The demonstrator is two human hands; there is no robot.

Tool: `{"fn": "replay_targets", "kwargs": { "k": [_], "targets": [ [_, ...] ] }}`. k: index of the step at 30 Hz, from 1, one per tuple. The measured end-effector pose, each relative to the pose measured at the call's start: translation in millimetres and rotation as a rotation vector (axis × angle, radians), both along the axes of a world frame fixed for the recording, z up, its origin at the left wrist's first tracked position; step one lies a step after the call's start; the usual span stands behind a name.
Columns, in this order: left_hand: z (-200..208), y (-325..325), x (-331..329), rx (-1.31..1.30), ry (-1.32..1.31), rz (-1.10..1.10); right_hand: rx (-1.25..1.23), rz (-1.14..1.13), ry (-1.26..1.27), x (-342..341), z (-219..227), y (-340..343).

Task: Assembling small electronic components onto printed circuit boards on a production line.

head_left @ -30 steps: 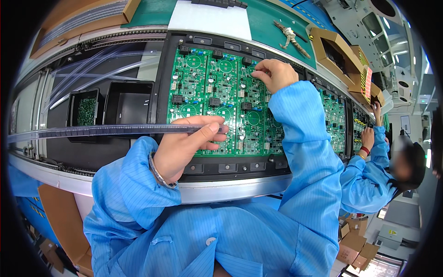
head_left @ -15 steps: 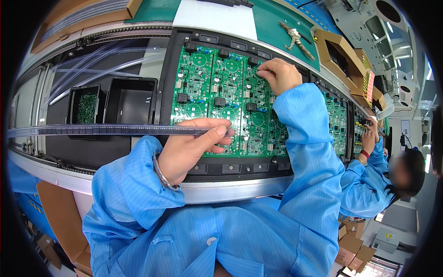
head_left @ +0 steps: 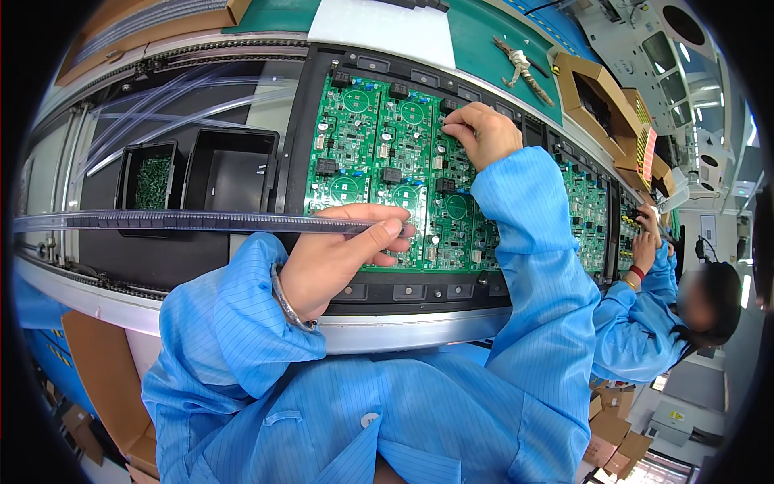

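My left hand [head_left: 332, 260] is closed around one end of a long clear plastic tube [head_left: 185, 220] with a row of small dark parts inside. The tube reaches leftward, level above the bins. Below and beyond this hand, a panel of green circuit boards [head_left: 348, 145] lies in a black carrier frame [head_left: 395, 292]. It bears black blocks, blue parts and small capacitors. My right hand [head_left: 488, 135] is over the panel's far right part, with thumb and index finger pinched beside a black block [head_left: 447, 106]. Whatever sits between those fingertips is too small to make out.
Left of the carrier stand a black bin [head_left: 153, 181] of small green-and-dark parts and a second black bin [head_left: 230, 173]. Loose clear tubes [head_left: 153, 121] lie behind them. Pliers with wrapped handles [head_left: 524, 71] rest on the green mat. At right, a co-worker's hands [head_left: 643, 242] work over another board.
My right hand has shifted slightly left and nearer over the panel, its fingers still pinched. The left hand keeps its grip on the tube. The whole view has shifted slightly.
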State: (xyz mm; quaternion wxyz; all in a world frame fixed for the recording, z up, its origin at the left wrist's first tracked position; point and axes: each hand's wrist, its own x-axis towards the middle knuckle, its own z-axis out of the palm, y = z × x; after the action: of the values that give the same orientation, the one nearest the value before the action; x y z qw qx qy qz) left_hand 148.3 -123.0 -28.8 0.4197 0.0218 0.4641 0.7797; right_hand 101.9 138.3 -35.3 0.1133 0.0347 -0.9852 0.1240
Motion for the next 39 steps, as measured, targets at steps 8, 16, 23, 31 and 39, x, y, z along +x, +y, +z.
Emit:
{"fn": "replay_targets", "kwargs": {
  "k": [8, 16, 23, 31, 39],
  "targets": [
    [-0.1, -1.7, -0.6, -0.022, 0.025, -0.011, 0.357, -0.005, -0.077, -4.2, 7.1, -10.9],
    [-2.0, -2.2, 1.5, -0.077, 0.118, -0.005, 0.294, 0.081, -0.029, 12.0, 1.3, 1.0],
    [-9.6, -2.4, 3.4, -0.206, 0.448, 0.031, 0.536, 0.211, 0.021, 21.0, 7.5, -6.6],
    [-14.0, -1.8, 3.3, -0.172, 0.398, 0.067, 0.166, -0.002, 0.125, 39.1, 4.6, 34.3],
    [-13.0, -3.7, 0.1, -0.204, 0.386, 0.02, 0.192, -0.115, 0.091, 55.8, -1.7, 34.7]
  ]
}}
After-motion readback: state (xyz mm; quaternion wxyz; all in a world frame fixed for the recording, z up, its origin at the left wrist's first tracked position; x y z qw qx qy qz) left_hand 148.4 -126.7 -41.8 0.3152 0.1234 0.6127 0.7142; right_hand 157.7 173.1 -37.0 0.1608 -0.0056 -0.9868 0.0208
